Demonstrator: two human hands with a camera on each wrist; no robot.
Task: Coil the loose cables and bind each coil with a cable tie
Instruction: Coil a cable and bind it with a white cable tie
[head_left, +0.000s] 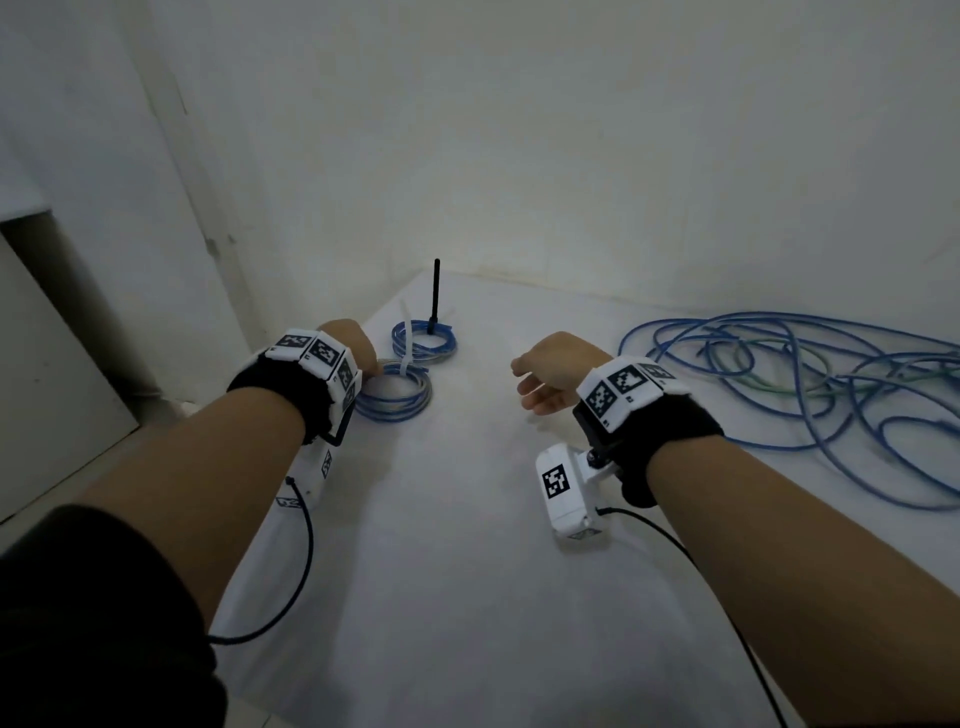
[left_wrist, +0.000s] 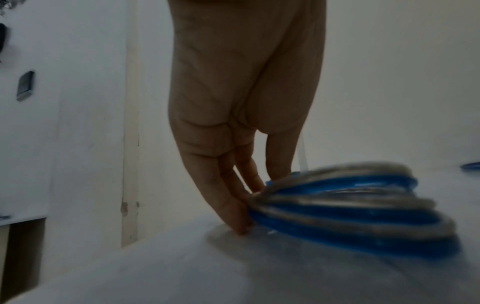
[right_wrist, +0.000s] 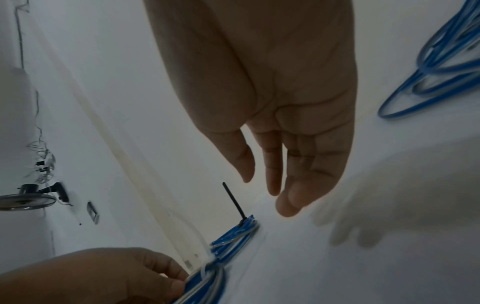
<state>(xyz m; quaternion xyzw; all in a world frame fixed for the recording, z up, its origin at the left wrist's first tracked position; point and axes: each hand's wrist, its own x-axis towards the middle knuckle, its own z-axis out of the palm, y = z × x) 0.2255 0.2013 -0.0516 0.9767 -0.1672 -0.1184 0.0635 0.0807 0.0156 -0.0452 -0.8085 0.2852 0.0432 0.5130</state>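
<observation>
Loose cables (head_left: 810, 384) spread on bench (head_left: 467, 519) to right, nearest right hand (head_left: 556, 371), held slack and empty. Near coil (head_left: 397, 397) pinched by left hand (head_left: 353, 345).

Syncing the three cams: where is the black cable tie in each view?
Head: black cable tie stands upright on the far coil, centre.
Left wrist: not in view.
Right wrist: lower centre, slanted, below the right hand.
Shared landmark: near coil at the left hand.
</observation>
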